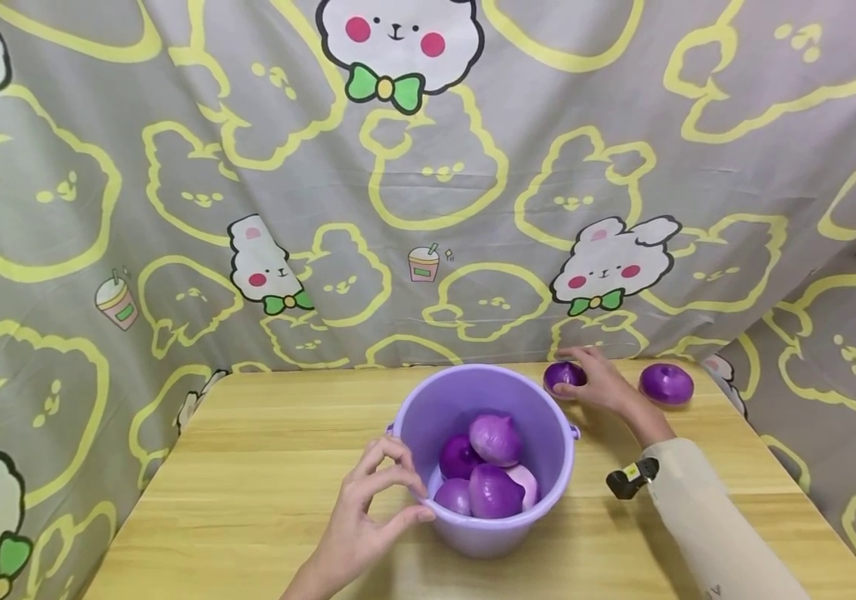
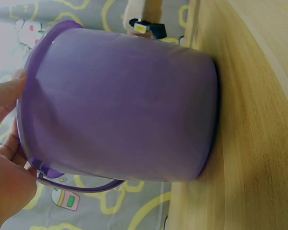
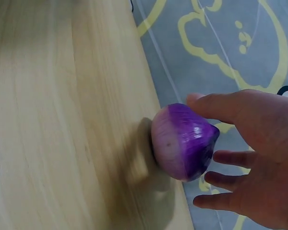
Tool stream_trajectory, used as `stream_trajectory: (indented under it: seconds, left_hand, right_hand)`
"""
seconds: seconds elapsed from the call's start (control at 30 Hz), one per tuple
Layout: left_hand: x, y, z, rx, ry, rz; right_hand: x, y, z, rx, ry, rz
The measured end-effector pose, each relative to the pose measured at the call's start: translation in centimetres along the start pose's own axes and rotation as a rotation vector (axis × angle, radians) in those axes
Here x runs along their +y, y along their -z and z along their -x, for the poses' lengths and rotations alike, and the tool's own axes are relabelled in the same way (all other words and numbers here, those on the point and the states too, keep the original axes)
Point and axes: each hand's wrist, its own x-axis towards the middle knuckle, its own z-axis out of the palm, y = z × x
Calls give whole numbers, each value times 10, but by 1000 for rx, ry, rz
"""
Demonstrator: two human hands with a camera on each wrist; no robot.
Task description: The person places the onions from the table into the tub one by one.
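As the left hand [image 1: 367,500] pinches the purple bucket [image 1: 482,543] by its rim, we see the right hand [image 1: 602,382] around an onion [image 3: 182,141].
We note the right grip wide, fingers spread; firm contact we cannot tell. This onion sits near the wooden table [image 1: 285,450]'s back edge; five onions [image 1: 495,492] lie inside the bucket.

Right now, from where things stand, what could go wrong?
The onion by the right hand sits near the back edge of the table; a nudge might push it off. Its rounded, glossy skin could slip from the grasp. The left hand pinches the bucket at its edge, so a hard tug might tip it, spilling the onions inside.
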Motion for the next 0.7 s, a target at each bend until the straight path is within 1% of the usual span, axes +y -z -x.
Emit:
stream_trajectory:
  seconds: [0.13, 0.3, 0.43, 0.6, 0.7]
  left_hand:
    - [1, 0, 0, 0, -1, 0]
    - [3, 0, -2, 0, -11, 2]
    - [4, 0, -2, 1, -14, 1]
    - [2, 0, 0, 0, -10, 1]
    - [0, 0, 2, 3, -6, 1]
  right_hand:
    - [4, -5, -3, 3, 26, 9]
    - [10, -10, -4, 7, 32, -8]
    - [13, -14, -4, 29, 47, -12]
    - [16, -18, -4, 47, 64, -5]
    - [16, -18, -4, 48, 54, -4]
